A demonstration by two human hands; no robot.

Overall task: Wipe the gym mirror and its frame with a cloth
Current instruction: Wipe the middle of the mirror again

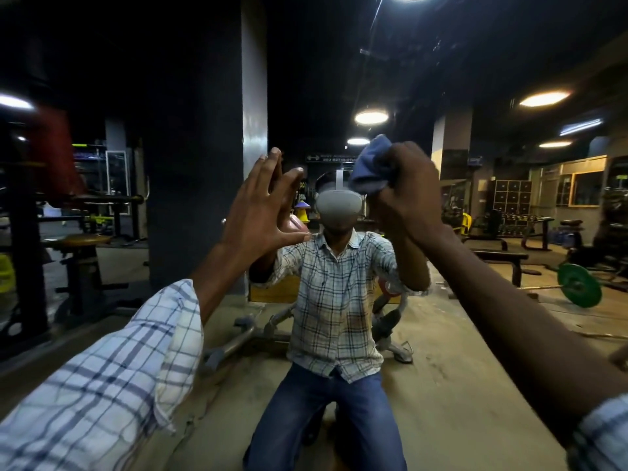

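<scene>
The gym mirror (458,351) fills nearly the whole view and shows my own reflection, crouched in a checked shirt. My right hand (407,192) grips a bunched blue cloth (372,168) and holds it against the glass at head height, right of centre. My left hand (263,205) is raised with straight, spread fingers, its fingertips meeting their reflection on the glass. No edge of the mirror's frame can be made out in this view.
Reflected in the glass are a dark pillar (221,130), a round stool (83,241) at left, a bench (503,258), a barbell with a green plate (577,285) at right, and a machine base (244,331) behind me.
</scene>
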